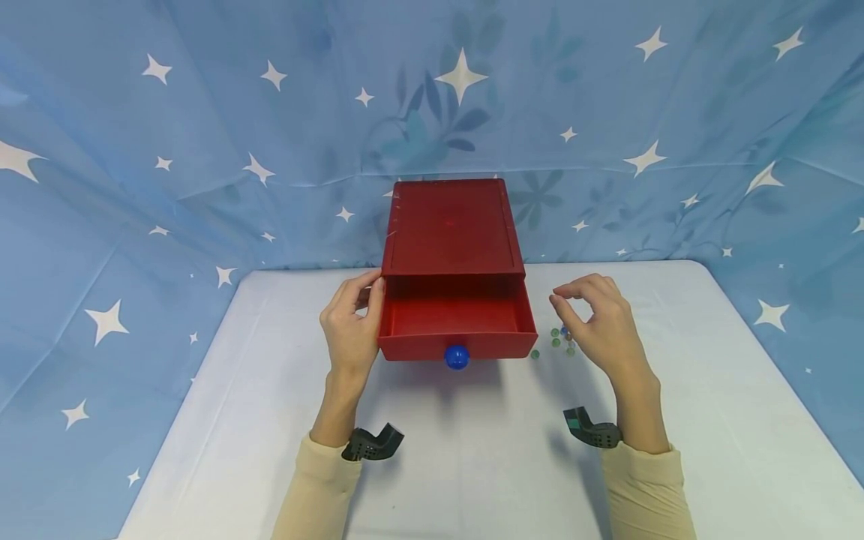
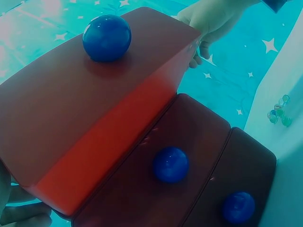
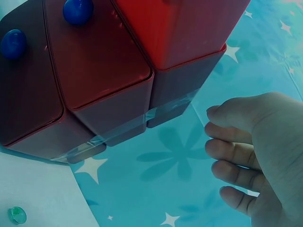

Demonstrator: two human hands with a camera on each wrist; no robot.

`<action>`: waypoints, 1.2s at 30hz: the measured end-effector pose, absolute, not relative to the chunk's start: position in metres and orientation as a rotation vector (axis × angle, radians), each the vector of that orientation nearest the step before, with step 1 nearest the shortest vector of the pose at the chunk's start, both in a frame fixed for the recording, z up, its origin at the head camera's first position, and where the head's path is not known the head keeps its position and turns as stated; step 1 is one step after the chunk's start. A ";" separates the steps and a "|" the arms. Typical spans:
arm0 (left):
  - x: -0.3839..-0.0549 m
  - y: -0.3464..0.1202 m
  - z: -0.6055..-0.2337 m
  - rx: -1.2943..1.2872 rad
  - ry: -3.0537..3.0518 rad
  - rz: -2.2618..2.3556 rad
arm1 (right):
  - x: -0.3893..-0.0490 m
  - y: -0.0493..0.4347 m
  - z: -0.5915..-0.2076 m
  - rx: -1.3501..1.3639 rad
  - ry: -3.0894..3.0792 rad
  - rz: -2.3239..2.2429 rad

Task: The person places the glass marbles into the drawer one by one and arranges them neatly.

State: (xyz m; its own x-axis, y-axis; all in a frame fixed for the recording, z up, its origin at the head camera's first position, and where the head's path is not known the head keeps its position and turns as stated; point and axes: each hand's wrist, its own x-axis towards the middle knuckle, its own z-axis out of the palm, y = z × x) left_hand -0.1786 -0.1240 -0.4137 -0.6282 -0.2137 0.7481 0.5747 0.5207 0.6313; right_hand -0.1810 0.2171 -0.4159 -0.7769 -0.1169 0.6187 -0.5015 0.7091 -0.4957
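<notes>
A red three-drawer box (image 1: 451,225) has its top drawer (image 1: 455,346) pulled out, showing a bare red inside. A round blue knob (image 2: 107,38) sits on that drawer's front; the two lower drawers look closed. My left hand (image 1: 352,322) rests against the box's left side near the front edge, with its fingertips also visible at the lower left of the left wrist view. My right hand (image 1: 603,322) hovers right of the box, apart from it. Its thumb and fingers (image 3: 232,151) are loosely bent with nothing between them.
Several small glass marbles (image 1: 556,343), green, blue and brownish, lie on the white table (image 1: 445,480) right of the box, close to my right hand. Clear tape (image 3: 151,113) runs along the box's side. A blue star-patterned cloth (image 1: 270,150) hangs behind the table.
</notes>
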 end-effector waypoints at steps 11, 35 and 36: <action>-0.179 -0.124 -0.413 -0.297 -1.931 -1.194 | -0.182 0.217 -0.417 0.463 -2.374 0.890; -0.178 -0.123 -0.412 -0.299 -1.931 -1.206 | -0.185 0.220 -0.423 0.417 -2.440 0.876; -0.178 -0.123 -0.412 -0.300 -1.931 -1.206 | -0.185 0.220 -0.423 0.415 -2.441 0.879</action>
State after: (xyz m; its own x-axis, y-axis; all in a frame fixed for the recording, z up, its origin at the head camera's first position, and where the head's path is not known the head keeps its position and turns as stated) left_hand -0.1776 -0.1235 -0.4117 -0.6352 -0.2103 0.7431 0.5754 0.5129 0.6370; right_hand -0.1855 0.2203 -0.4234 -0.8239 -0.1096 0.5560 -0.4389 0.7441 -0.5037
